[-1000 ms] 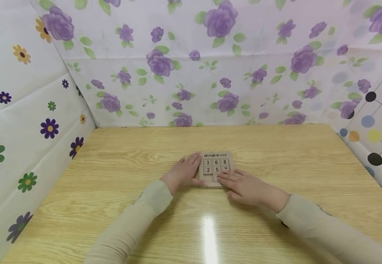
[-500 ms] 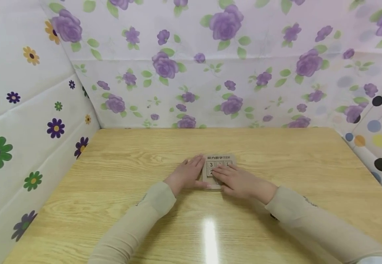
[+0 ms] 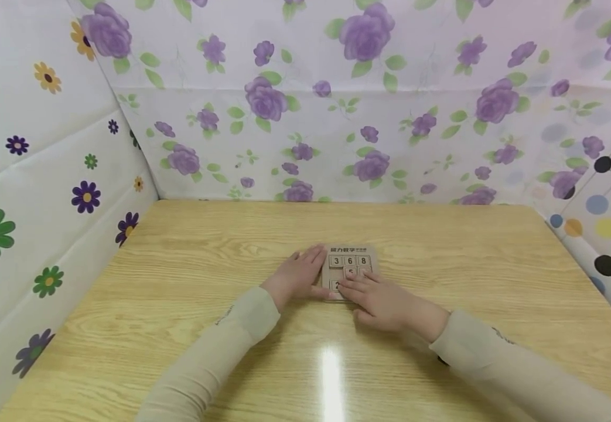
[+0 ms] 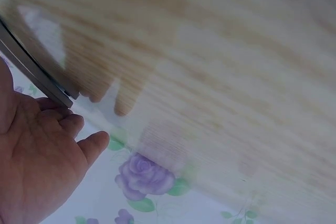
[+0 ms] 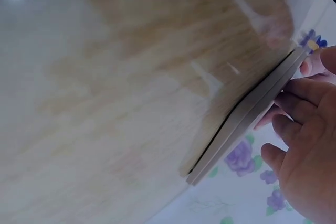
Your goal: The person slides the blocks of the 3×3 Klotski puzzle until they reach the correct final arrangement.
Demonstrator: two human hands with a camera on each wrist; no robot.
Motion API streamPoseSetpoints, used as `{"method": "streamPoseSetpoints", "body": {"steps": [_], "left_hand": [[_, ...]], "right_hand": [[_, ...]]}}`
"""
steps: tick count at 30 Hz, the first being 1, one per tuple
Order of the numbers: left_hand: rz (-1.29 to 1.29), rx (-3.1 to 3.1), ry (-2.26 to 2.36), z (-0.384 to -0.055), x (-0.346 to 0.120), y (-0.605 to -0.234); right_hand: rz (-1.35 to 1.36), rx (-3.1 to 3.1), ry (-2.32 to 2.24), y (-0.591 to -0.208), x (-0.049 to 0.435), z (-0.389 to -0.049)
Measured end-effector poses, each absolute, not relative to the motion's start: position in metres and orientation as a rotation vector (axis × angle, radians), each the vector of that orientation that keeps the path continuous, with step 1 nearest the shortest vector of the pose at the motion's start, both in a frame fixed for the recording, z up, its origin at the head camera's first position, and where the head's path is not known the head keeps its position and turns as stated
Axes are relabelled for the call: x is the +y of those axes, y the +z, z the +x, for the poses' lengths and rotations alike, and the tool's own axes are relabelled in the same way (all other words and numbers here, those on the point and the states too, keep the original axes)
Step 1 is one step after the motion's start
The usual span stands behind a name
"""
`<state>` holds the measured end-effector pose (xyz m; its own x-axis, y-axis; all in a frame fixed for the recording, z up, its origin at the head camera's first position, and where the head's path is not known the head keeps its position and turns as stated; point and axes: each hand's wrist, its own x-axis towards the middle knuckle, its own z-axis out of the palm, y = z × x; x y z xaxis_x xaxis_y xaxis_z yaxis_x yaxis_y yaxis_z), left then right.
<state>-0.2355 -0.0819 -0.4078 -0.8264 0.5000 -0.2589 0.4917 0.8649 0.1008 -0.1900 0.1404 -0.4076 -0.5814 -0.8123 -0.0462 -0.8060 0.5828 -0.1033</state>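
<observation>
A small beige number sliding puzzle (image 3: 351,250) lies flat on the table, dark characters printed along its top. Its upper row of tiles reads 3, 6, 8. The 2 tile (image 3: 336,285) sits in the lower left slot, below a vacant slot. My left hand (image 3: 298,276) steadies the left edge, fingers extended along it and thumb at the lower corner. Over the lower right part lies my right hand (image 3: 384,299), its straight fingertips beside the 2 tile, hiding several tiles. In both wrist views the puzzle (image 4: 34,64) (image 5: 247,121) shows only as a thin edge.
The wooden table (image 3: 221,234) runs back to a wall covering (image 3: 305,111) with purple flowers. Another flowered sheet (image 3: 62,176) stands at the left, and a dotted one (image 3: 608,193) at the right. A bright light reflection falls on the table in front.
The 2 tile has slid down from the middle left slot into the lower left slot. My right hand went left over the tiles, then down with it. The left hand keeps its place.
</observation>
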Motion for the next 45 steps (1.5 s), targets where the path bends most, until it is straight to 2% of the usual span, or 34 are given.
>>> {"method": "streamPoseSetpoints", "body": {"steps": [8,24,45], "left_hand": [[0.768,2.764,0.029,-0.236,-0.083,-0.412],[0.774,2.746,-0.002,-0.234,-0.078,-0.409],[0.778,2.766,0.035,-0.233,-0.085,-0.405]], "right_hand": [[-1.359,2.697,-0.172,-0.406,0.141,-0.192],[-1.228,2.744,-0.176,-0.409,0.137,-0.222],[-1.337,2.762,-0.138,-0.408,0.137,-0.204]]}}
